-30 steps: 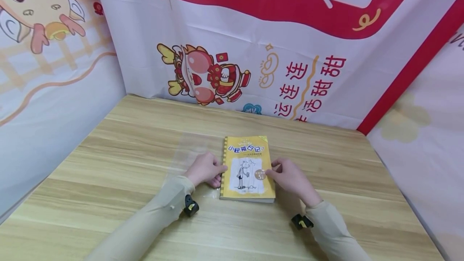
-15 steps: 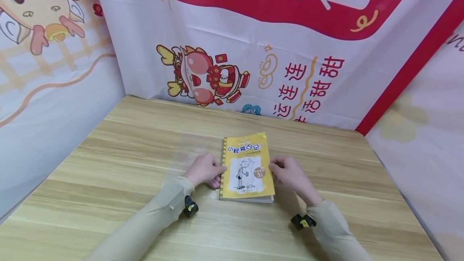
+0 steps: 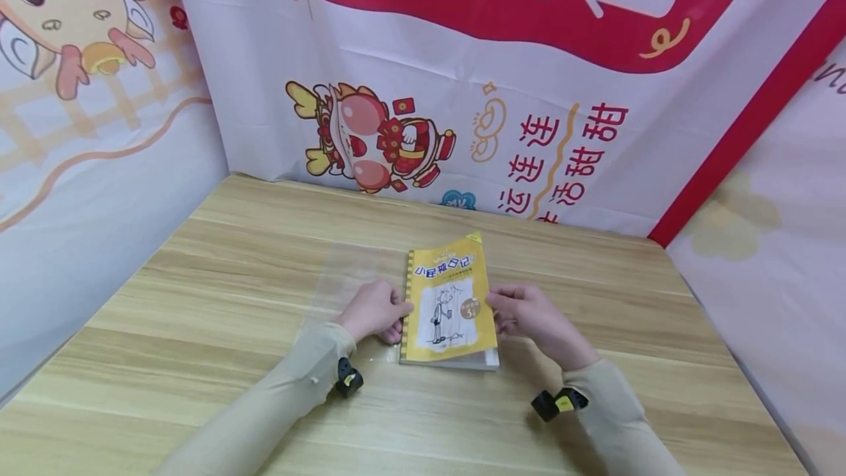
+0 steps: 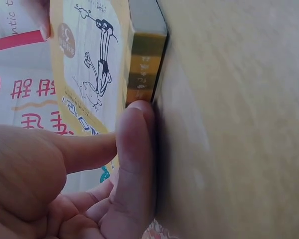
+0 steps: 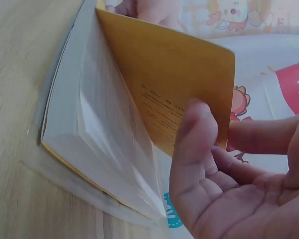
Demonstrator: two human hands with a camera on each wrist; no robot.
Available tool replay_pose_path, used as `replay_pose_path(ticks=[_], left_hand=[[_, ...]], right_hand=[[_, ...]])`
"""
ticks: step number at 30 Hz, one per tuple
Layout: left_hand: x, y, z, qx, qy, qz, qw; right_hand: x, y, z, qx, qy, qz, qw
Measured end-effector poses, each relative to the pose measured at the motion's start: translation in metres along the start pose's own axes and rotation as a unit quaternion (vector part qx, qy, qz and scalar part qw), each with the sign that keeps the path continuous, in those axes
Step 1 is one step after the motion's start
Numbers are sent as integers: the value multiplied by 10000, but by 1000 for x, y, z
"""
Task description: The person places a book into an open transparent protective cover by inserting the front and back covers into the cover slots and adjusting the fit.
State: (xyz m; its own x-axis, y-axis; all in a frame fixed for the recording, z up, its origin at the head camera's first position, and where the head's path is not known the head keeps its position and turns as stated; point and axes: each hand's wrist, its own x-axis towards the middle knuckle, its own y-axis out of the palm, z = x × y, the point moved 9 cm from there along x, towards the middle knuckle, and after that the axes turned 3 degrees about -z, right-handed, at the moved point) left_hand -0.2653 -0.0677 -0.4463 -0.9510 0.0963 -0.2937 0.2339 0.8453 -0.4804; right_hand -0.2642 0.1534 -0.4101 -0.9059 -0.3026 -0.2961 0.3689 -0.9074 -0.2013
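A yellow paperback book (image 3: 449, 300) lies on the wooden table with its printed front cover lifted at the right edge. My right hand (image 3: 532, 318) pinches that cover's free edge between thumb and fingers. In the right wrist view, the orange inner side of the cover (image 5: 154, 74) and white pages (image 5: 114, 119) show below it. At the spine, my left hand (image 3: 375, 311) holds the book, thumb on the cover edge and index finger against the striped spine (image 4: 142, 67).
A clear plastic sheet (image 3: 337, 270) lies under and left of the book. Wrist-worn cameras sit on both sleeves. Printed cloth hangs (image 3: 264, 57) along the table's back edge and both sides.
The front cover has come up from the pages at its right side, raised by my right hand, which has turned slightly. My left hand has stayed at the spine.
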Motion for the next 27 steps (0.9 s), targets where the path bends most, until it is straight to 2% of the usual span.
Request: replay_pose_path(ticks=[4, 9, 12, 21, 27], left_hand=[[0, 1, -1, 211, 23, 5, 9998], [-1, 2, -2, 367, 17, 89, 9993], [-3, 2, -5, 423, 65, 117, 9990], [-9, -1, -10, 611, 189, 210, 9977], [-13, 3, -13, 503, 399, 446, 9969]], right_hand=[[0, 5, 0, 345, 26, 382, 9987], [-2, 11, 1, 774, 138, 678, 9946], [-2, 14, 4, 840, 138, 770, 9934], [8, 36, 14, 833, 202, 747, 9935], [14, 45, 20, 651, 141, 405, 9970]])
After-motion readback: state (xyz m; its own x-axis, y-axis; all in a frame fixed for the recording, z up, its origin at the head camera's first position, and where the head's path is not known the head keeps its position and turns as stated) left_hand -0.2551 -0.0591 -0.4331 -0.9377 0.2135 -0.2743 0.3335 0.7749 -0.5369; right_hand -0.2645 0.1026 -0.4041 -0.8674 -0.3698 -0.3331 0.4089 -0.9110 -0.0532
